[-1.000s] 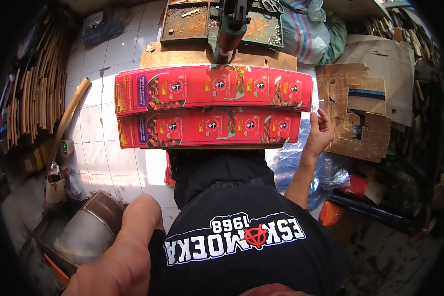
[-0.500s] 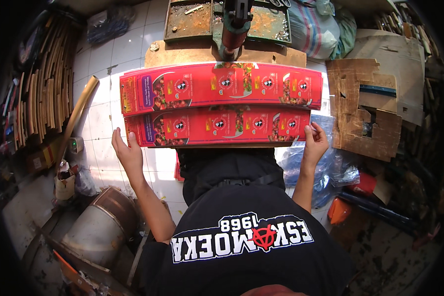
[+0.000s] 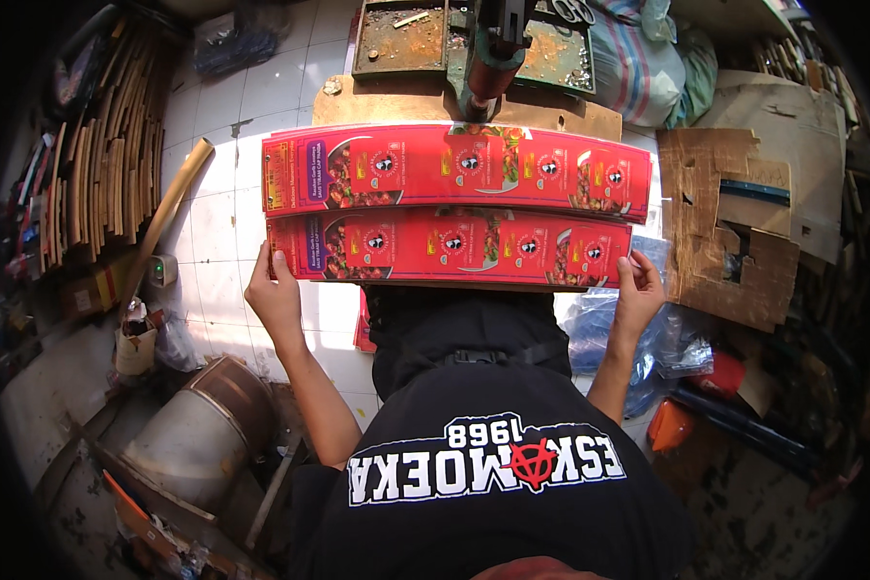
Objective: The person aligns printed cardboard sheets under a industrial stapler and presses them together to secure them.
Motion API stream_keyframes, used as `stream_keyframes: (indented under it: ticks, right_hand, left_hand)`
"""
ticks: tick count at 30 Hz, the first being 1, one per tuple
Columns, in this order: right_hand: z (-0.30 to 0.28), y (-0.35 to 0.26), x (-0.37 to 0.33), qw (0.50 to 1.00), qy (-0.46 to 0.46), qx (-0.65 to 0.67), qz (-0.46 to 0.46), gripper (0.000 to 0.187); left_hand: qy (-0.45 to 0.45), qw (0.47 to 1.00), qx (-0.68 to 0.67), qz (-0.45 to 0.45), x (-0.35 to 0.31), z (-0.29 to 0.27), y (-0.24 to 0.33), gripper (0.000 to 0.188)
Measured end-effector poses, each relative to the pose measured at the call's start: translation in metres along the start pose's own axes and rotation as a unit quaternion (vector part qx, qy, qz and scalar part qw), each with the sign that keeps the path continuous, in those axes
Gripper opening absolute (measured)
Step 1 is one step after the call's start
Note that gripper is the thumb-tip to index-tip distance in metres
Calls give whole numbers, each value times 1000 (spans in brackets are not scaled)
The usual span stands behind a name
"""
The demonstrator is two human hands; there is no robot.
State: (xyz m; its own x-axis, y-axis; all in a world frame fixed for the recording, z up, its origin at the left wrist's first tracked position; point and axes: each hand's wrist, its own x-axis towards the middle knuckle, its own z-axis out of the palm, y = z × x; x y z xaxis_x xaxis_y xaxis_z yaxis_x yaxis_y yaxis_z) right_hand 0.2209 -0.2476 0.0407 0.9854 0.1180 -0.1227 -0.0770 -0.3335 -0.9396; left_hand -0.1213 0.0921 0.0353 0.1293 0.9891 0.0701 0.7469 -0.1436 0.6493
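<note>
Two rows of long red printed packaging sheets, with food pictures and purple panels, lie across the work board in front of me. The far sheet (image 3: 425, 169) overlaps the upper edge of the near sheet (image 3: 425, 256). My left hand (image 3: 275, 295) is closed on the near sheet's left end, thumb on top and fingers at its edge. At the opposite end, my right hand (image 3: 640, 295) pinches the near sheet's right corner between thumb and fingers. How many sheets lie in each row is hard to make out.
Beyond the sheets stands a machine column (image 3: 493, 72) beside a rusty metal tray (image 3: 399, 39). Cut brown board (image 3: 686, 242) lies at the right, near clear plastic wrapping (image 3: 652, 338). A curved tube (image 3: 169, 208) leans at the left by stacked board strips (image 3: 97, 174).
The whole view has shifted right. My left fingers have come together on the near sheet's left end; they were spread beside it. My right hand stays at the other end.
</note>
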Motion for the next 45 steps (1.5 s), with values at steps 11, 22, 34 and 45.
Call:
stream_keyframes:
  ticks: [11,22,34,45]
  right_hand:
    - [-26,4,0,999,31,3,30,27]
    - [-58,23,16,993,92,36,67,29]
    - [-42,19,-3,993,118,-12,24,30]
    - [73,-149,-60,967,-128,106,-192,34]
  left_hand:
    - [-36,972,-196,-124,-17,-22,-16,41]
    - [-213,781,-582,-79,-29,-62,21,62]
    - [-146,533,-828,-94,-27,-15,79,55]
    - [-331,510,-788,-94,-71,-1,191,56]
